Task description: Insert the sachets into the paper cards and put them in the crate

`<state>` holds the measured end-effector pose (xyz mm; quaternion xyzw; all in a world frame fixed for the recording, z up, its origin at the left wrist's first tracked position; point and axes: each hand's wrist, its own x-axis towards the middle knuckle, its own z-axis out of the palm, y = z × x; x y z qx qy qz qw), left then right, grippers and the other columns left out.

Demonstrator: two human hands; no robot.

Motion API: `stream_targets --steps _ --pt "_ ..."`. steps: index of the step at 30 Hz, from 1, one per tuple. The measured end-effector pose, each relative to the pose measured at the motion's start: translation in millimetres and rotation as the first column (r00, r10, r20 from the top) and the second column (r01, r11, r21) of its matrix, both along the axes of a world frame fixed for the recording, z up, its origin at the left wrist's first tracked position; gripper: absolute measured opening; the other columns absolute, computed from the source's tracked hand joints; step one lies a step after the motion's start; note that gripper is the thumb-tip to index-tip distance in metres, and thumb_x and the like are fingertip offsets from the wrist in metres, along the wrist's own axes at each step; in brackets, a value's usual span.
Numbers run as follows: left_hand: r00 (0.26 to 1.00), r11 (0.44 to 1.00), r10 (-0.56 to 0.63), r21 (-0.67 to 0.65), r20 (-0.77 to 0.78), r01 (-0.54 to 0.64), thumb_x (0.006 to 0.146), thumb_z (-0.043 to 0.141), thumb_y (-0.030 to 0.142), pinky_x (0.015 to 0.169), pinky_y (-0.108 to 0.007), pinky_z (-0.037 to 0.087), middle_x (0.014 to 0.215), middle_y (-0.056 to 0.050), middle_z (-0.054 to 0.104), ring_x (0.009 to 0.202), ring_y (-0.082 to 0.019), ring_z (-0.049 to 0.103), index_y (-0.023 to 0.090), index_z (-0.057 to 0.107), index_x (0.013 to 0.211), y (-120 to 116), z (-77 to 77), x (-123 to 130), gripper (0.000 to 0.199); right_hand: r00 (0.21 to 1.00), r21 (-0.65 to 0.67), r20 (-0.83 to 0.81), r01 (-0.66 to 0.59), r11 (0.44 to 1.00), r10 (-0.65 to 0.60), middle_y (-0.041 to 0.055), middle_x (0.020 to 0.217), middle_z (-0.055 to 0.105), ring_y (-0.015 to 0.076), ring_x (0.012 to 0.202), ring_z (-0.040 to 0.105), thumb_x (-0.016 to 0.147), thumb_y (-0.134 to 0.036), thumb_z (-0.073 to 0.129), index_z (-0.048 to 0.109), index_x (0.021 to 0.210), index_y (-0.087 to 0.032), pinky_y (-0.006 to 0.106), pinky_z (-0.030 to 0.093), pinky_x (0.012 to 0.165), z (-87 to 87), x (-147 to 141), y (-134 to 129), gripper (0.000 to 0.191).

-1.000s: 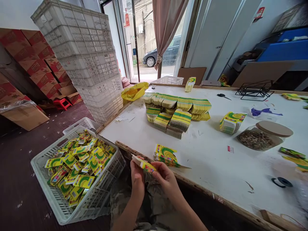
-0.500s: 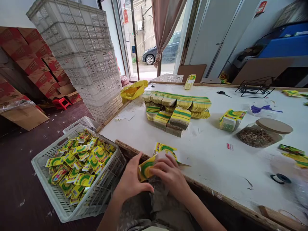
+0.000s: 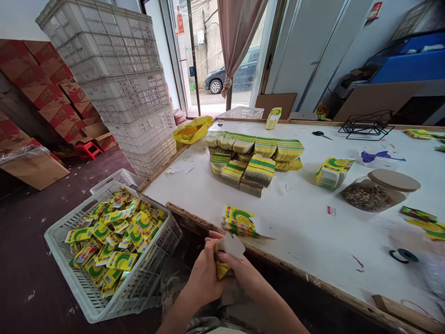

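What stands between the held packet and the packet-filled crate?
The left hand covers the left side of the yellow packet; beyond it rises the near wall of the crate. A trouser leg shows in the gap; nothing else visibly blocks it.

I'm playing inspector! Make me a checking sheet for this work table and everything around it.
Surface: table, white, marked, wood-edged.
Job's things: yellow packet in hand; crate of packets beside the table; stacks on it.
Clutter: scraps, scissors, jar.
Grips: left grip holds the packet; right grip touches it, fingers partly hidden.
Cables: on the table, nothing seen that's plainly a cable.
Surroundings: crate tower, red boxes, curtain, car outside.
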<state>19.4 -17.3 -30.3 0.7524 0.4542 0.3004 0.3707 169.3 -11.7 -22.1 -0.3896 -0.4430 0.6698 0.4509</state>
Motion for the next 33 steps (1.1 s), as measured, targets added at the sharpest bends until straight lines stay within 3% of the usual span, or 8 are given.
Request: stream_targets --steps 3,7,11,13,16,19,28,33 --pt "0.998 0.998 -0.054 0.036 0.030 0.053 0.072 0.072 0.019 0.095 -0.042 0.045 0.133 -0.014 0.049 0.116 -0.030 0.054 0.026 0.025 0.135 0 0.9 1 0.079 0.998 -0.062 -0.039 -0.050 0.997 0.048 0.0076 0.140 0.053 0.0279 0.132 0.045 0.091 -0.055 0.056 0.049 0.140 -0.031 0.048 0.035 0.110 1.0 6 -3 0.055" --pt "0.998 0.991 -0.037 0.129 0.042 0.032 0.082 0.063 0.023 0.077 -0.034 0.050 0.120 -0.010 0.050 0.098 -0.023 0.059 0.028 0.030 0.133 1 3.0 3 0.060 1.000 -0.085 0.008 -0.011 0.996 0.012 0.0099 0.137 0.055 0.0303 0.132 0.045 0.091 -0.065 0.046 0.044 0.145 -0.027 0.050 0.039 0.107 0.0 7 -4 0.065" --pt "0.999 0.992 -0.007 0.124 0.042 0.002 0.079 0.060 0.016 0.071 -0.030 0.048 0.105 -0.006 0.052 0.088 -0.020 0.059 0.026 0.039 0.117 3 -0.2 2 0.045 0.985 0.152 0.172 -0.022 0.988 -0.005 0.0114 0.144 0.049 0.0287 0.135 0.042 0.094 -0.064 0.040 0.032 0.151 -0.026 0.050 0.029 0.114 1.3 2 -7 0.069" --pt "0.998 0.997 0.032 0.062 0.046 -0.035 0.072 0.062 0.012 0.069 -0.030 0.048 0.099 -0.004 0.053 0.083 -0.020 0.060 0.024 0.037 0.113 4 -4.7 0 0.049 0.947 0.337 0.319 -0.098 0.936 -0.016 0.0113 0.151 0.039 0.0278 0.138 0.038 0.095 -0.056 0.046 0.025 0.153 -0.028 0.048 0.028 0.115 1.3 0 -8 0.068" --pt "0.989 0.994 0.105 -0.039 0.107 -0.101 0.065 0.063 0.009 0.078 -0.034 0.050 0.112 -0.008 0.053 0.094 -0.022 0.061 0.023 0.026 0.123 5 -10.6 -2 0.070 0.844 0.488 0.532 -0.232 0.841 -0.076 0.0098 0.155 0.032 0.0252 0.139 0.036 0.100 -0.033 0.043 0.041 0.146 -0.030 0.043 0.037 0.111 0.0 1 -9 0.046" --pt "0.974 0.981 0.176 -0.105 0.140 -0.163 0.064 0.065 0.010 0.087 -0.037 0.050 0.120 -0.011 0.050 0.105 -0.023 0.059 0.022 0.022 0.128 5 -8.9 -4 0.078 0.787 0.533 0.602 -0.271 0.802 -0.134 0.0126 0.146 0.045 0.0236 0.134 0.044 0.099 -0.019 0.038 0.060 0.126 -0.025 0.039 0.044 0.104 1.3 6 -4 0.036" --pt "0.999 0.984 0.007 -0.179 0.040 0.000 0.064 0.074 0.018 0.087 -0.033 0.049 0.109 -0.003 0.061 0.097 -0.020 0.061 0.027 0.035 0.135 10 8.7 -19 0.081 0.646 0.371 0.754 -0.565 0.737 0.116 0.0089 0.139 0.050 0.0240 0.120 0.055 0.091 -0.020 0.060 0.070 0.110 -0.027 0.038 0.046 0.101 30.7 39 10 0.023" --pt "0.999 0.990 -0.007 -0.142 -0.031 0.002 0.062 0.069 0.010 0.095 -0.036 0.048 0.118 -0.005 0.061 0.106 -0.023 0.061 0.027 0.034 0.139 6 7.4 -13 0.085 0.667 0.303 0.734 -0.488 0.818 0.126 0.0089 0.138 0.052 0.0288 0.123 0.054 0.083 -0.022 0.070 0.075 0.103 -0.029 0.041 0.045 0.102 18.8 27 8 0.022"
